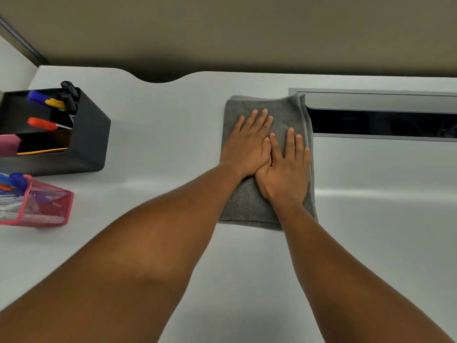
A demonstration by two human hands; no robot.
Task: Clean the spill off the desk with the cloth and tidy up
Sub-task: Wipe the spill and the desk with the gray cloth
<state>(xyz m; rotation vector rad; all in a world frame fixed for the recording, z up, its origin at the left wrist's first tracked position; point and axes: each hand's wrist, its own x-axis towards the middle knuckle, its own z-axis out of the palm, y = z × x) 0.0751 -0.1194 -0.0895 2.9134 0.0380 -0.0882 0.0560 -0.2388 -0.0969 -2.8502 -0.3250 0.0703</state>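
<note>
A folded grey cloth [247, 204] lies flat on the white desk [160, 134], right of centre and near the far edge. My left hand [247, 142] presses flat on its upper left part, fingers spread. My right hand [286, 169] lies flat beside it on the cloth's right half, thumb tucked under the left hand's edge. Neither hand grips the cloth; both palms rest on top. No spill shows on the desk surface around the cloth.
A black desk organiser [81, 134] with pens and markers stands at the far left. A pink mesh holder [49, 206] with pens sits in front of it. An open grey cable tray [380, 115] is recessed in the desk right of the cloth.
</note>
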